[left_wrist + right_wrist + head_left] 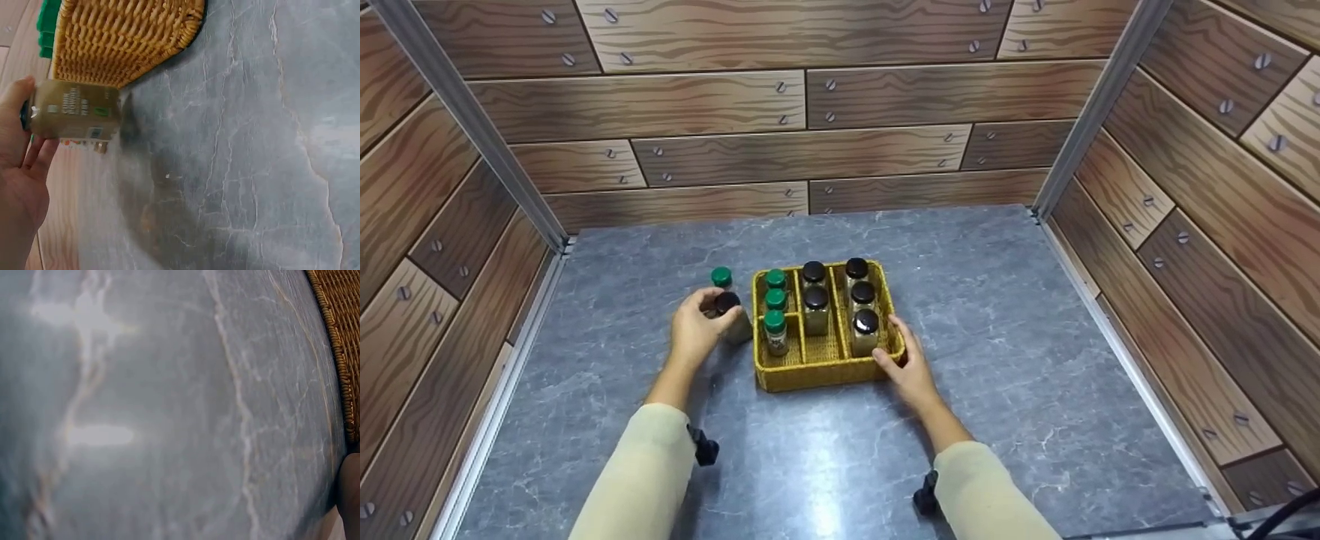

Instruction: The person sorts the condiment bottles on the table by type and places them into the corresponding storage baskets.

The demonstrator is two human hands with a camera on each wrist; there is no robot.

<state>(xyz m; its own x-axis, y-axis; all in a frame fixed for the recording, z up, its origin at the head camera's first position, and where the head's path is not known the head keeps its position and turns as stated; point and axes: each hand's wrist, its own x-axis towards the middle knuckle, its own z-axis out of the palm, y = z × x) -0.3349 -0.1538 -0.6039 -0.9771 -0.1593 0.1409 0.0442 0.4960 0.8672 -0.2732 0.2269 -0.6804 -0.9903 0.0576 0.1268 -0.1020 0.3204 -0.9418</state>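
Observation:
My left hand (695, 328) pinches a spice jar (79, 109) near its black lid. Greenish-brown powder fills this jar, and its label seems to read cumin powder. It stands just outside the left wall of a yellow wicker basket (817, 374). At the basket's front right corner, my right hand (913, 375) grips the rim, thumb on the front edge and fingers along the right side. Inside are a left row of green-capped jars (775, 337), a middle pair of black-lidded jars (815, 315) and three black-lidded jars (865, 337) on the right.
Another green-capped jar (721, 277) stands on the tabletop behind my left hand, partly hidden. Dividers split the basket into compartments, with bare wicker at the front of the middle one. Wood-patterned walls (810, 97) enclose the grey marbled table (1035, 390).

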